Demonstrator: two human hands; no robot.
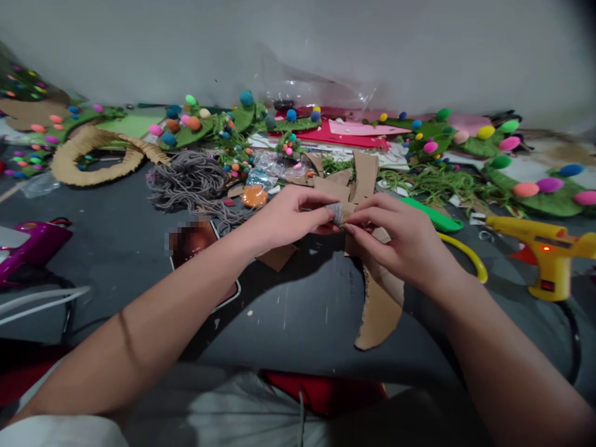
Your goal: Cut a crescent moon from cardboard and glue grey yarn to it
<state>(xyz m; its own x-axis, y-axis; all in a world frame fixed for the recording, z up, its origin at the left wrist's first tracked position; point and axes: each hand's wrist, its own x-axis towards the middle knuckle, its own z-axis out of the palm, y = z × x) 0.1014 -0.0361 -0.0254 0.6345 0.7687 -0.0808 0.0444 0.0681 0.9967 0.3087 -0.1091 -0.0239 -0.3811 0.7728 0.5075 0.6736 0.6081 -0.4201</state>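
Observation:
Over the middle of the table, my left hand (291, 217) pinches a small piece wrapped in grey yarn (336, 214). My right hand (395, 239) meets it from the other side, thumb and fingertips closed at the piece's brownish end; whether a yarn strand lies between them is too small to see. Beneath my right hand hangs or lies a curved strip of brown cardboard (382, 307) with a rough edge; its upper part is hidden. Past my hands lie more cardboard pieces (365, 174). A heap of grey yarn (189, 183) sits beyond my left forearm.
At right rests a yellow glue gun (535, 233) with its red light on. A phone (228, 292) lies under my left forearm. At left are a purple tool (37, 248) and a wrapped ring (58, 158). Green pieces with colourful pom-poms (549, 186) line the back.

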